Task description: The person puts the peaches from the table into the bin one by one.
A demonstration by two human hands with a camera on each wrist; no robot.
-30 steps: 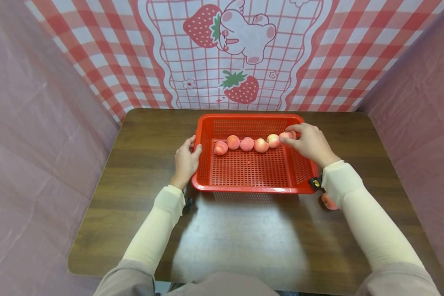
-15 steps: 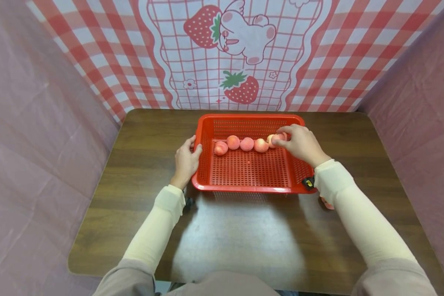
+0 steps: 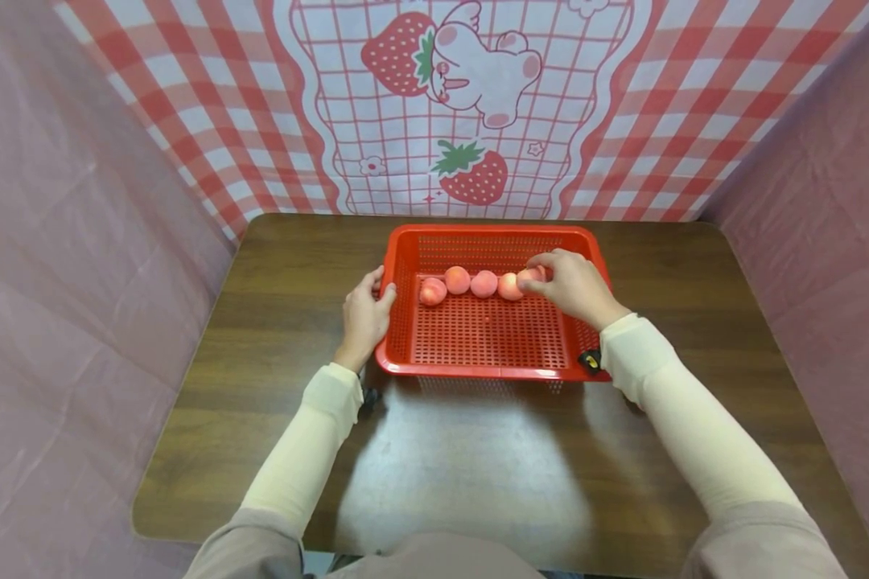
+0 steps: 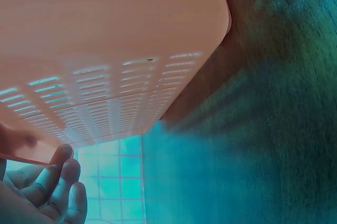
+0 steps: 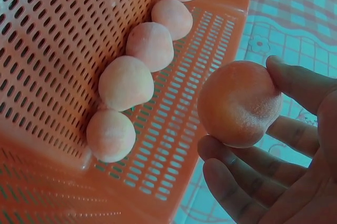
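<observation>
A red perforated plastic basket (image 3: 488, 370) stands on the table with several peaches (image 3: 483, 283) lined up in a row inside it. My left hand (image 3: 365, 316) grips the basket's left rim, thumb over the edge; in the left wrist view its curled fingers (image 4: 62, 182) show under the rim, beside the slotted wall (image 4: 121, 29). Above the right end of the row, my right hand (image 3: 574, 285) holds another peach (image 5: 239, 103) between thumb and fingertips. That peach is apart from the row in the right wrist view. From the head, it covers the row's rightmost peach (image 5: 110, 135).
The brown wooden table (image 3: 261, 386) extends around the basket. A checked strawberry-print cloth (image 3: 217, 104) hangs behind it, and pink cloth (image 3: 804, 177) hangs at both sides. A dark wrist camera (image 3: 590, 361) sits below my right wrist, over the basket's front right corner.
My right hand has moved left with its peach, from near the basket's right wall to over the row's right end. My right sleeve now covers the loose peach on the table. My left hand stays put.
</observation>
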